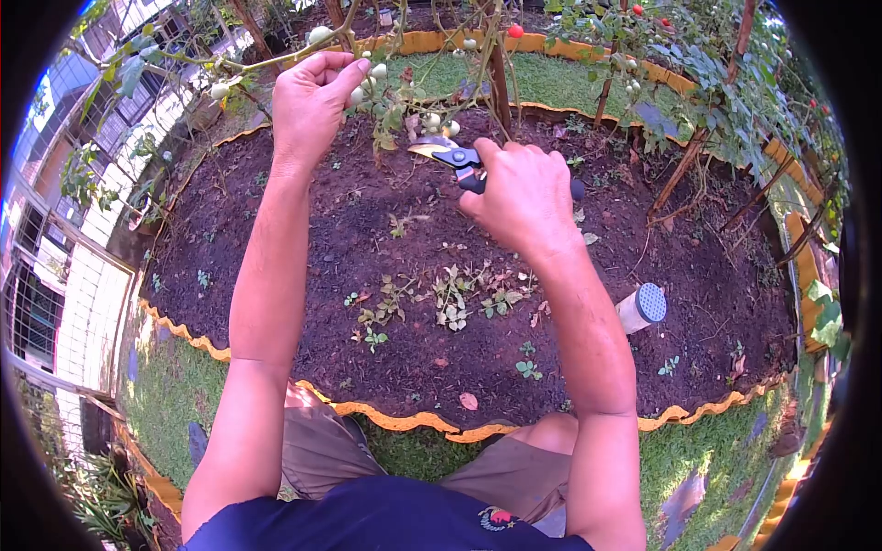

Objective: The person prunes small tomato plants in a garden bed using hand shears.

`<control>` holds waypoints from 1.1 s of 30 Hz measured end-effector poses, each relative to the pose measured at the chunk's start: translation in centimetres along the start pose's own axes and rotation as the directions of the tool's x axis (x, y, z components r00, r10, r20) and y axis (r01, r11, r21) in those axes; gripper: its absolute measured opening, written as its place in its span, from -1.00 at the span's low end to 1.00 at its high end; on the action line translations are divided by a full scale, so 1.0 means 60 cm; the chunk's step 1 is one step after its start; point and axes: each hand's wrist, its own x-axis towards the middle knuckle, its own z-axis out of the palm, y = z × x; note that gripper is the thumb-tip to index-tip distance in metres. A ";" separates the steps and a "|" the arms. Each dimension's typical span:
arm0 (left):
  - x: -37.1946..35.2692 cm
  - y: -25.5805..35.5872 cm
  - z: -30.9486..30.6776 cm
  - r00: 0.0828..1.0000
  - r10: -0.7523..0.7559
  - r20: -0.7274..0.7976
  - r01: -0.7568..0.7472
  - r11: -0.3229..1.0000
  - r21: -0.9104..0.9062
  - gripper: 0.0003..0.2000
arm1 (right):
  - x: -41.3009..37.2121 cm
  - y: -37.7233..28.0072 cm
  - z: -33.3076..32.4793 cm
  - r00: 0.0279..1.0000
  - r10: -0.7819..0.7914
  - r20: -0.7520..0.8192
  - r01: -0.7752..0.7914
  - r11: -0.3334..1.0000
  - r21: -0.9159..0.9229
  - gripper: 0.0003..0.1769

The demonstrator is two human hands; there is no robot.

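Observation:
My left hand (312,106) is raised at the upper left, thumb and fingers pinched on a tomato vine (262,64). Green tomatoes (320,35) hang just above and beside those fingers. My right hand (528,193) is wrapped round the handles of a pair of pruning shears (457,158). Their blades point left, parted, close to a low cluster of pale green tomatoes (432,120) and some wilted leaves. A wooden stake (499,78) rises behind the shears.
Cut, wilted leaves (452,298) lie on the dark soil bed (367,239). A white tube with a blue perforated cap (650,303) stands beside my right forearm. Yellow wavy edging (409,422) rings the bed, with grass outside. Staked tomato plants (735,110) grow at the right; red tomatoes show.

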 end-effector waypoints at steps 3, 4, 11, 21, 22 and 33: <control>0.001 0.002 0.004 1.000 0.000 -0.008 0.000 1.000 -0.015 -0.80 | 0.004 0.022 -0.016 0.994 0.107 0.026 -0.110 0.944 0.310 -0.45; 0.000 0.003 0.006 1.000 -0.003 0.000 0.003 1.000 -0.020 -0.80 | 0.007 0.023 -0.021 0.991 0.133 -0.016 -0.117 0.915 0.386 -0.47; -0.005 -0.004 0.005 1.000 -0.003 0.001 0.003 0.999 -0.041 -0.80 | 0.063 0.001 -0.062 0.993 0.113 0.035 -0.115 0.846 0.521 -0.50; -0.008 0.003 -0.002 0.999 -0.034 0.006 0.034 0.998 -0.058 -0.82 | 0.105 -0.009 -0.057 0.991 0.097 0.088 -0.129 0.827 0.548 -0.48; -0.008 0.004 -0.003 0.999 -0.035 -0.004 0.035 0.998 -0.051 -0.81 | 0.110 -0.004 -0.049 0.992 0.077 0.098 -0.120 0.798 0.591 -0.47; -0.006 -0.005 -0.008 0.999 -0.035 0.008 0.036 0.999 -0.036 -0.84 | 0.133 0.004 -0.015 0.983 -0.006 0.186 -0.145 0.601 0.786 -0.45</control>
